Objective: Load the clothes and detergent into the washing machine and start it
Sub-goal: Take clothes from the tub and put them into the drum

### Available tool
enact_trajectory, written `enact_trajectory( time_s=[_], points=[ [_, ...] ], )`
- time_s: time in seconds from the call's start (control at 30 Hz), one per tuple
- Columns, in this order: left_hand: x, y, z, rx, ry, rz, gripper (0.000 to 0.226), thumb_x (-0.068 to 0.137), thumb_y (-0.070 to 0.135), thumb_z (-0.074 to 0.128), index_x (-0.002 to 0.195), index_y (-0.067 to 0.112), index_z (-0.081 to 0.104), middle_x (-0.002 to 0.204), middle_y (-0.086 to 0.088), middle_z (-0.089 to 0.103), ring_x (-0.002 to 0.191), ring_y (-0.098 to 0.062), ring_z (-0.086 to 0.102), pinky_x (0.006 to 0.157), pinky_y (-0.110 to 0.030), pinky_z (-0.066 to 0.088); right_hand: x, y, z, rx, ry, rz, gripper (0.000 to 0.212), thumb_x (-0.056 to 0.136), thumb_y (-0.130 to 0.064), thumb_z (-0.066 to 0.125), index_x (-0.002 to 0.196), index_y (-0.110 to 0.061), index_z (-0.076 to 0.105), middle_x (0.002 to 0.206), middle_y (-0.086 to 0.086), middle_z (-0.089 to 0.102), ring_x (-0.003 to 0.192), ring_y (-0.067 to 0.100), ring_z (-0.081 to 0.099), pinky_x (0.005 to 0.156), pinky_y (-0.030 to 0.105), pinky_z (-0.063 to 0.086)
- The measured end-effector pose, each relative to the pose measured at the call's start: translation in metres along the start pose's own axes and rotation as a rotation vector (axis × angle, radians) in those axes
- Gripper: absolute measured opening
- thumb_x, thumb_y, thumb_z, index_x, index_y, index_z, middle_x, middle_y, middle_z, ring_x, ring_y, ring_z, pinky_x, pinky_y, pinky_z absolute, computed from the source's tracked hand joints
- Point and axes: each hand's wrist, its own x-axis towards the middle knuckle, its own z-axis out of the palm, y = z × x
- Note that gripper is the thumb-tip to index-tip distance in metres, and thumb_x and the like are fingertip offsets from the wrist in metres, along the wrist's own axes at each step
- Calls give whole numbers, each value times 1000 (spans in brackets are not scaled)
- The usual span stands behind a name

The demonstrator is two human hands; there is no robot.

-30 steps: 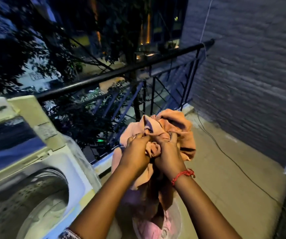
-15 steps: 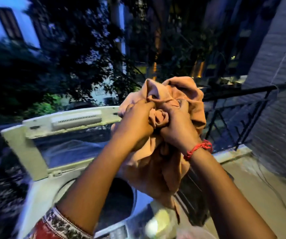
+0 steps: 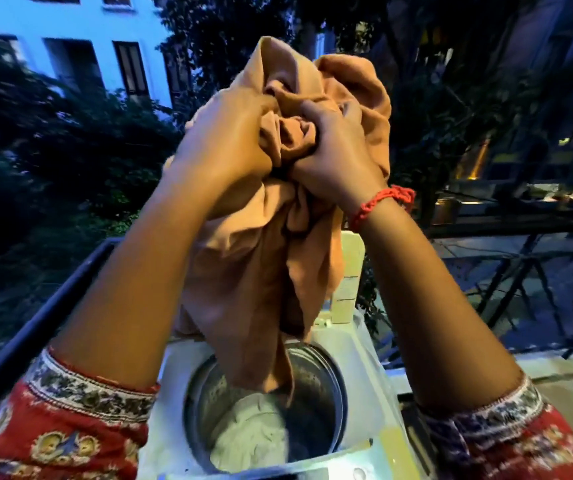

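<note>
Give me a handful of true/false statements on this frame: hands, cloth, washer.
1. Both hands grip the orange cloth. True: the left hand and the right hand are bunched on it.
2. The washing machine lid is shut. False: the lid stands open and the drum is exposed.
3. The cloth's lower end hangs over the drum opening. True.
4. The drum is empty. False: something pale already lies at the bottom.
5. A red thread bracelet is on the left wrist. False: it is on the right wrist.
</note>
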Motion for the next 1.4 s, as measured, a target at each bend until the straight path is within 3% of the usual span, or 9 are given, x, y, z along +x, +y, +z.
enact_trajectory(
  time_s=[0.13, 0.2, 0.27, 0.4, 0.5, 0.77, 1.1, 1.27, 1.4],
  points=[
    [-23, -10, 13, -35, 0, -132, 35, 75, 6, 60, 106, 20, 57, 81, 8, 53, 64, 0, 45, 56, -15, 37, -10, 10, 36, 58, -98, -46, 52, 76, -29, 73, 125, -33, 56, 106, -1, 36, 124, 24, 33, 97, 17, 28],
    [-39, -9, 28, -100, -23, -186, 36, 77, 5, 58, 105, 26, 49, 69, 14, 41, 54, 10, 43, 49, -2, 34, -20, 25, 60, 71, -161, -37, 48, 75, -30, 72, 121, -30, 58, 113, 3, 43, 118, 21, 33, 91, 14, 29],
    [-54, -18, 51, -127, -64, -199, 32, 78, 4, 57, 101, 25, 48, 69, 17, 35, 58, 18, 45, 50, -2, 35, -32, 40, 86, 77, -193, -37, 47, 73, -32, 72, 119, -30, 58, 114, 7, 50, 107, 16, 31, 81, 8, 24],
    [-80, -47, 107, -96, -146, -280, 25, 73, 32, 51, 97, 29, 57, 84, 10, 53, 75, -8, 55, 60, -20, 37, -64, 66, 127, 113, -309, 20, 49, 70, -30, 74, 116, -31, 59, 106, 6, 50, 105, 18, 32, 88, 16, 34],
    [-102, -57, 143, -97, -227, -353, 41, 71, 13, 65, 110, 26, 65, 113, -3, 66, 103, -24, 61, 84, -29, 49, -87, 84, 147, 124, -375, 93, 53, 71, -28, 75, 119, -36, 56, 113, 5, 39, 114, 23, 34, 95, 27, 40],
    [-154, -63, 207, -153, -283, -466, 40, 70, 7, 62, 106, 25, 63, 107, -5, 63, 98, -28, 59, 81, -38, 52, -148, 130, 201, 119, -485, 210, 58, 66, -28, 71, 118, -41, 50, 133, 9, 26, 122, 39, 40, 102, 41, 44],
    [-217, -94, 298, -181, -592, -566, 56, 70, 22, 59, 124, 35, 53, 128, -1, 54, 119, -29, 49, 99, -42, 45, -209, 169, 256, 95, -667, 332, 64, 64, -30, 73, 122, -43, 48, 122, 3, 31, 119, 36, 42, 102, 36, 43],
    [-234, -102, 323, -80, -767, -577, 63, 70, 31, 71, 129, 34, 49, 140, 0, 45, 135, -30, 35, 107, -46, 35, -226, 184, 274, 25, -816, 356, 52, 68, -31, 71, 116, -37, 52, 120, 7, 32, 110, 37, 47, 101, 35, 42],
    [-254, -111, 343, -81, -986, -549, 64, 61, 34, 80, 119, 27, 55, 129, -3, 52, 122, -28, 49, 100, -44, 43, -240, 200, 287, -72, -1061, 331, 49, 71, -27, 71, 118, -30, 55, 126, 13, 34, 104, 40, 57, 93, 37, 49]
  ],
)
